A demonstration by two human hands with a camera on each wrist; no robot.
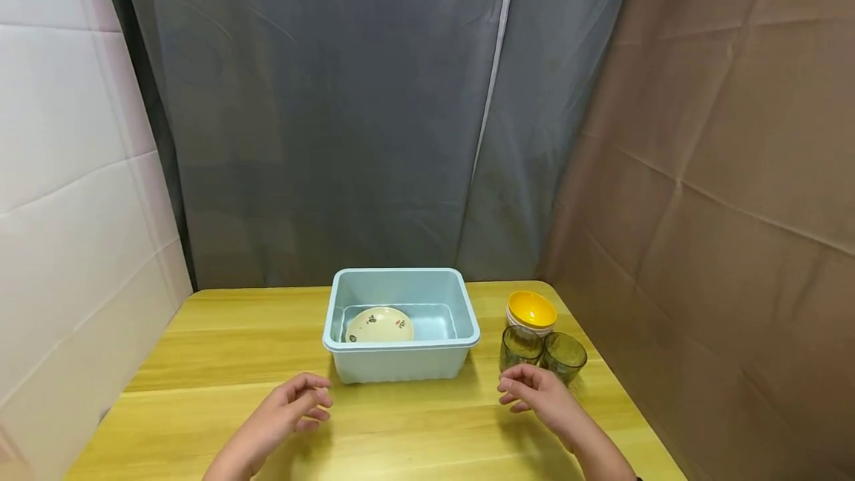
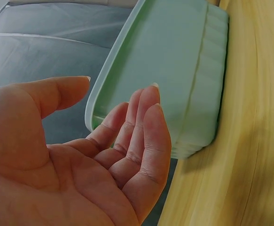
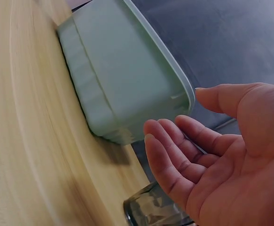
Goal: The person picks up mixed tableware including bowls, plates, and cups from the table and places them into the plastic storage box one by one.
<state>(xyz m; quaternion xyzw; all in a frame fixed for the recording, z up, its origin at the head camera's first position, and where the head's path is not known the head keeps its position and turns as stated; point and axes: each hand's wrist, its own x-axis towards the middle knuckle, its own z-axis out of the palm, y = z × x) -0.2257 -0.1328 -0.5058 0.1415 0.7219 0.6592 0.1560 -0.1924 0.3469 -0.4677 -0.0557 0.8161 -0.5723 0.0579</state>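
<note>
A light blue plastic basin [image 1: 401,364] stands on the table, and a cream plate [image 1: 379,325] with small printed motifs lies inside it. My left hand [image 1: 289,414] hovers in front of the basin's left corner, fingers loosely curved around nothing. Off the basin's front right, my right hand [image 1: 539,398] is held just before two dark green glasses, also with relaxed fingers and nothing in them. The left glass [image 1: 521,347] and the right glass [image 1: 564,355] stand side by side, their lower parts partly covered by that hand in the head view.
Behind the glasses is a yellow bowl [image 1: 532,309] stacked in white bowls [image 1: 513,321]. The wooden table [image 1: 227,347] is bounded by a grey curtain [image 1: 334,132] at the back, a brown cloth [image 1: 721,206] on the right and white cloth [image 1: 73,169] on the left.
</note>
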